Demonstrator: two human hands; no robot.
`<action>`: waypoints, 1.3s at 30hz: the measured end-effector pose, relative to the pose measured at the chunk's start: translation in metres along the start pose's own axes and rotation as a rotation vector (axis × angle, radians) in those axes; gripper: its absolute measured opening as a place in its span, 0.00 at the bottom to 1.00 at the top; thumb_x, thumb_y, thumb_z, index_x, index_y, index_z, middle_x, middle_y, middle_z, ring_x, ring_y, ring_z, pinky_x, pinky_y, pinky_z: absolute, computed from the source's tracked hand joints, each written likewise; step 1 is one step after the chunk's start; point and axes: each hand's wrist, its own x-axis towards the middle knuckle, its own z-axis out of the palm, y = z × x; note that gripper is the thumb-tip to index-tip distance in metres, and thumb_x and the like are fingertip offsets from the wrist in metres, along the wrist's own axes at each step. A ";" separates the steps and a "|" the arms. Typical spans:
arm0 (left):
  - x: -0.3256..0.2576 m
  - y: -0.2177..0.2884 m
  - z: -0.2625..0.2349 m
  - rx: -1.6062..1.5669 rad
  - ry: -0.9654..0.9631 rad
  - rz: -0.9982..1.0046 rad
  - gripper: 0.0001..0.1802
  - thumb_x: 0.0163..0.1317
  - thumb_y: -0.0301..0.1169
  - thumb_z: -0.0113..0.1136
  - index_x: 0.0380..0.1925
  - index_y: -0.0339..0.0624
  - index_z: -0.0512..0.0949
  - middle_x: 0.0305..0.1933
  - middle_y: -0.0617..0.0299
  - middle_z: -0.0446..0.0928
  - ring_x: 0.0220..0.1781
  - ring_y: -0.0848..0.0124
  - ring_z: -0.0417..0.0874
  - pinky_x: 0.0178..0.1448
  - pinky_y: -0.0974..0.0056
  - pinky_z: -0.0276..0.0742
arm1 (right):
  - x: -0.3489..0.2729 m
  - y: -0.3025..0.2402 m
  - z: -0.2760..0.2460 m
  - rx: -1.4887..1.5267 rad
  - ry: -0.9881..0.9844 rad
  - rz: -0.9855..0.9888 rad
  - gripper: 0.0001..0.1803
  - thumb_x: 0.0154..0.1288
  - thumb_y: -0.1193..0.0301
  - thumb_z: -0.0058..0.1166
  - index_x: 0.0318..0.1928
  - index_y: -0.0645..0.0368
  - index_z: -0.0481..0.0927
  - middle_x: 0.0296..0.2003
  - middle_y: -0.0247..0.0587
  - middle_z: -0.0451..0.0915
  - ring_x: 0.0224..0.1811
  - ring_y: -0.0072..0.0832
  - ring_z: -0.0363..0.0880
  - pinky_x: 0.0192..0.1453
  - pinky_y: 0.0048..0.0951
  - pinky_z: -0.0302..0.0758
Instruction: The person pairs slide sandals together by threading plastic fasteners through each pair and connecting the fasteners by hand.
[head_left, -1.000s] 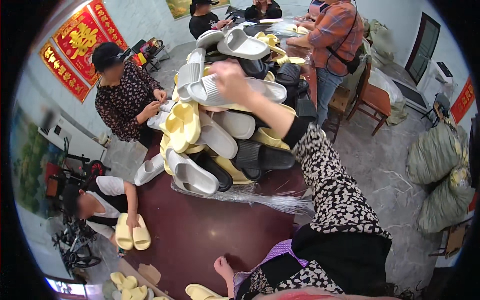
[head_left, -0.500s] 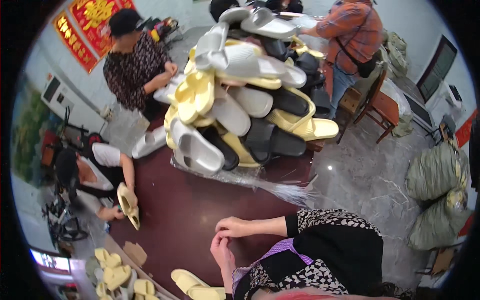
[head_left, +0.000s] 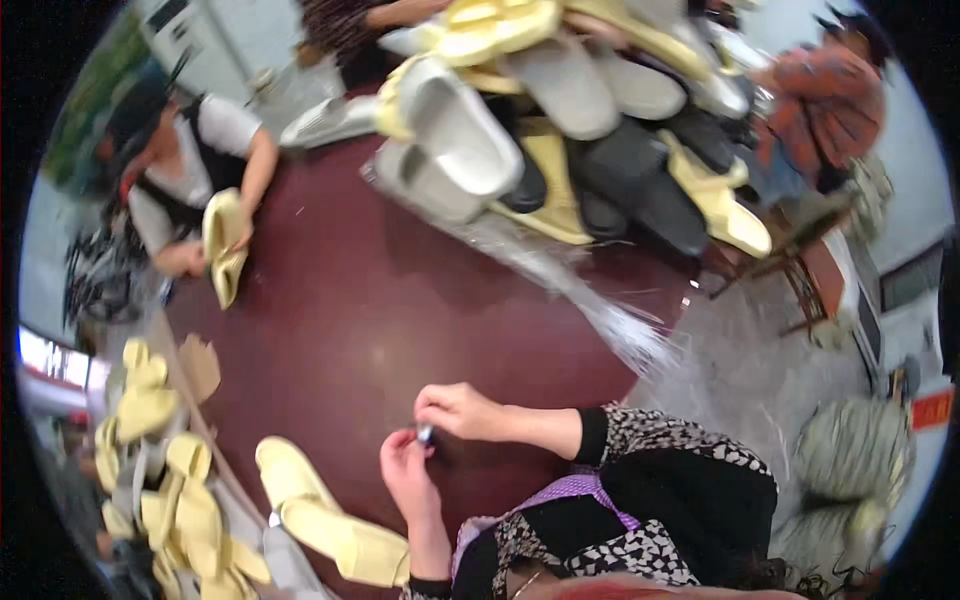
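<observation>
My left hand (head_left: 408, 468) and my right hand (head_left: 455, 411) are close together over the dark red table (head_left: 400, 310). Both have their fingers drawn in. A small dark and whitish object (head_left: 426, 434) shows between the fingertips; it is too small and blurred to name. Near my left wrist lies a pair of pale yellow slippers (head_left: 330, 520). Across the table rises a big heap of slippers, with a grey slipper (head_left: 460, 125), a black slipper (head_left: 640, 180) and yellow ones in it.
At the left a co-worker holds a yellow slipper (head_left: 225, 245). Other people stand behind the heap. Clear plastic wrap (head_left: 620, 325) spreads under the heap's front edge. More yellow slippers (head_left: 190, 500) fill the lower left. Green sacks (head_left: 850, 450) and a wooden chair (head_left: 800, 270) stand at the right.
The view has tilted down and turned, so the heap sits higher and the yellow pair shows more fully. My hands have drawn slightly apart, and the small object now shows between them.
</observation>
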 end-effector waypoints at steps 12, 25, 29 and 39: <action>-0.040 -0.021 0.008 0.202 0.035 0.429 0.08 0.63 0.26 0.54 0.41 0.34 0.73 0.37 0.63 0.73 0.34 0.78 0.73 0.37 0.74 0.71 | -0.028 0.008 -0.003 0.129 -0.175 -0.324 0.04 0.63 0.73 0.50 0.35 0.60 0.75 0.26 0.31 0.77 0.28 0.18 0.73 0.33 0.24 0.71; 0.006 -0.022 -0.011 0.551 0.006 0.513 0.05 0.60 0.24 0.53 0.33 0.31 0.75 0.28 0.63 0.74 0.30 0.75 0.71 0.36 0.70 0.70 | -0.006 0.012 0.002 0.195 -0.334 -0.161 0.05 0.60 0.72 0.50 0.31 0.61 0.77 0.22 0.29 0.75 0.22 0.14 0.68 0.24 0.20 0.66; 0.016 -0.033 -0.013 0.526 -0.011 0.477 0.05 0.60 0.24 0.52 0.33 0.32 0.75 0.28 0.63 0.74 0.29 0.76 0.72 0.35 0.70 0.70 | -0.007 0.005 -0.006 0.247 -0.342 0.046 0.07 0.59 0.70 0.53 0.31 0.62 0.77 0.22 0.31 0.76 0.21 0.16 0.71 0.23 0.20 0.68; 0.001 -0.028 -0.008 -0.011 -0.076 0.146 0.07 0.63 0.25 0.53 0.37 0.32 0.75 0.31 0.62 0.76 0.30 0.78 0.76 0.32 0.75 0.72 | -0.007 0.012 -0.002 0.199 -0.407 0.076 0.08 0.57 0.70 0.58 0.34 0.62 0.76 0.24 0.34 0.77 0.21 0.16 0.71 0.22 0.21 0.68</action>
